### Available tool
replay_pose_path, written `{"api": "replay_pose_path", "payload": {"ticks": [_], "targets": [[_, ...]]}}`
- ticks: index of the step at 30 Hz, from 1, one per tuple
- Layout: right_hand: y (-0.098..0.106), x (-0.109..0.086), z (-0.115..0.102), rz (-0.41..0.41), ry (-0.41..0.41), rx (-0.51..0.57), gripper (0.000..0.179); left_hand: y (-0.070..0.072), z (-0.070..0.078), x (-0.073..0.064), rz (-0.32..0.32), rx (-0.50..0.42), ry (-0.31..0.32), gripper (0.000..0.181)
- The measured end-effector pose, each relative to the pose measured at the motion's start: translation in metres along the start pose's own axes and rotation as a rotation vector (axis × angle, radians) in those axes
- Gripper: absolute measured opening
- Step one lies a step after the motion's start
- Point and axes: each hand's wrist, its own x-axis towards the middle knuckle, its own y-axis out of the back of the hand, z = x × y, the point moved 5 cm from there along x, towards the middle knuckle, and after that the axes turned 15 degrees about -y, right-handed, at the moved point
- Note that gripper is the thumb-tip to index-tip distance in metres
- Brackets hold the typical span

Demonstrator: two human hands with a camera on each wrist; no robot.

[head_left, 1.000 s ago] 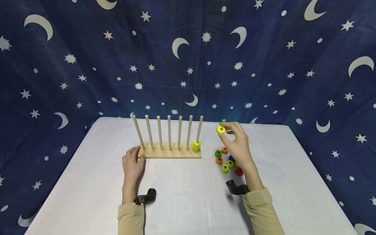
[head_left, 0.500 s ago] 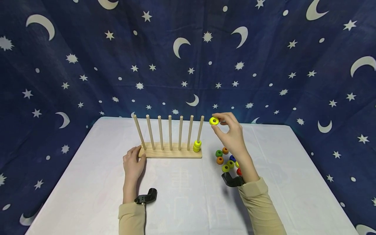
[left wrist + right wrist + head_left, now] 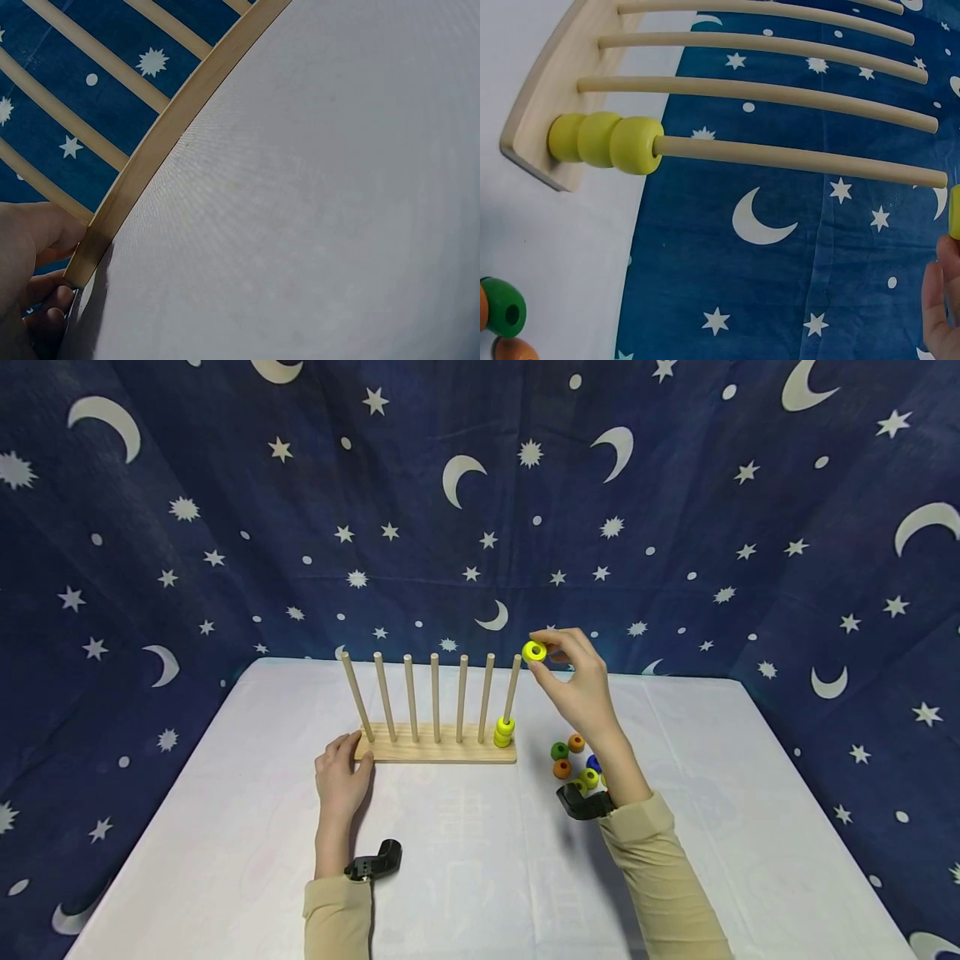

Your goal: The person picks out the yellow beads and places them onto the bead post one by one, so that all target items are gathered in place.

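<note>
A wooden peg rack [image 3: 438, 753] with a row of upright dowels stands on the table. Three yellow beads [image 3: 604, 142] are stacked at the foot of its rightmost dowel. My left hand [image 3: 341, 781] grips the rack's left end, thumb in front and fingers behind; the left wrist view shows the thumb and fingertips around the base's corner [image 3: 86, 259]. Between thumb and fingertips, my right hand [image 3: 581, 689] pinches another yellow bead [image 3: 534, 651], its hole showing. That bead is beside the top of the rightmost dowel [image 3: 802, 161], a small gap between them in the right wrist view.
Loose beads lie right of the rack, among them a green bead [image 3: 559, 751], an orange bead [image 3: 562, 768] and a blue bead [image 3: 594, 763]. My right wrist camera [image 3: 583, 803] overlaps part of this group. A star-patterned curtain [image 3: 480, 527] hangs behind the white table [image 3: 450, 860].
My right hand has risen and moved left with the yellow bead, from over the loose beads to the rightmost dowel's tip. The left hand has stayed on the rack.
</note>
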Motion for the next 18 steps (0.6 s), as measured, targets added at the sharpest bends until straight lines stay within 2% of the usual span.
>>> {"api": "replay_pose_path", "payload": {"ticks": [11,18], "targets": [[-0.009,0.008,-0.002,-0.039,-0.025,0.057,0.036,0.0,0.0,0.001,0.023,-0.006,-0.017,0.049],[-0.012,0.007,-0.001,-0.055,-0.041,0.061,0.035,0.0,-0.001,0.0,0.013,-0.005,-0.009,0.049]]}}
